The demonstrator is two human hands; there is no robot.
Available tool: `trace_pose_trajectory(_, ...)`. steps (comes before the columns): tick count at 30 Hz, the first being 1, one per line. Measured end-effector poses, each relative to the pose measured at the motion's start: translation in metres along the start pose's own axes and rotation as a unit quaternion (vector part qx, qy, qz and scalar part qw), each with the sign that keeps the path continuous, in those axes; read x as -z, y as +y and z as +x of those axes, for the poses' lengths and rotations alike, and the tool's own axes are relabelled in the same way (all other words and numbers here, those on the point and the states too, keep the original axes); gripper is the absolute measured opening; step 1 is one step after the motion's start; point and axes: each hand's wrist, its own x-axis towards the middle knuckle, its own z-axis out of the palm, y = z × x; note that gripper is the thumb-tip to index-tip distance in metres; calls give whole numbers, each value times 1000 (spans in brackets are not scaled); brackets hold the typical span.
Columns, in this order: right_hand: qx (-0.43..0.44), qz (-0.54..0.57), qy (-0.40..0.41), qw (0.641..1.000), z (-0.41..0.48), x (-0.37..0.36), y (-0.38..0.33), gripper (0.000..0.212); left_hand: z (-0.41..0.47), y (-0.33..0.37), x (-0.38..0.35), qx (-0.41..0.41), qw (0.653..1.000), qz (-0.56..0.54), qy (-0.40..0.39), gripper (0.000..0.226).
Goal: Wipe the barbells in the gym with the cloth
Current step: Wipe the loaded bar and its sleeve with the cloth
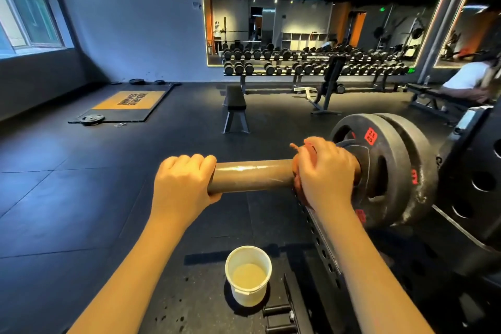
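At frame centre, barbell sleeve (252,175) lies horizontal; left hand (184,182) palm down, fingers curled over its free end, gripping it. Just beside weight plates (393,165), right hand (325,173) wraps fingers round orange cloth (299,150) held against sleeve. Both forearms reach forward. White tub (248,275) on floor in lower centre.

Dull bronze-brown barbell sleeve (252,175); rust-orange cloth (301,150); black weight plates (395,163) with red labels (370,136); white tub (248,296) of pale yellowish liquid (249,275); orange floor mat (128,100) with black lettering.

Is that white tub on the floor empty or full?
Partly filled: the upright white tub holds pale cloudy liquid low inside, well below its rim.
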Motion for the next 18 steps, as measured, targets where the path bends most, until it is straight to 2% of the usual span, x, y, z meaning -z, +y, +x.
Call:
trace_pose_trajectory(2,20,-10,18,1000,-18,-12,-18,33,-2,4,-1,13,1000,6,8,45)
trace_pose_trajectory(4,102,27,-53,993,-34,-3,-16,32,-3,3,-1,16,1000,-3,6,48)
trace_pose_trajectory(6,146,52,-120,981,-28,17,5,31,2,2,8,13,999,-29,-26,50)
trace_pose_trajectory(7,133,64,-133,980,-18,24,14,29,9,0,17,16,995,-47,-85,51)
trace_pose_trajectory(8,93,78,-116,986,-6,26,20,31,18,-4,26,26,982,-70,-176,50)
trace_pose_trajectory(10,0,61,-58,996,7,18,18,42,40,-12,37,48,923,-112,-365,49)
trace_pose_trajectory(12,-12,7,-23,1000,-5,1,0,44,56,-14,39,50,882,-141,-447,50)
trace_pose_trajectory(14,57,1,-40,998,-31,-5,-6,40,58,-11,34,40,884,-132,-446,44)
trace_pose_trajectory(16,131,17,-88,987,-35,8,2,37,51,-9,32,39,909,-96,-405,41)
trace_pose_trajectory(18,136,17,-118,983,-20,21,16,27,42,-8,32,33,935,-64,-347,42)
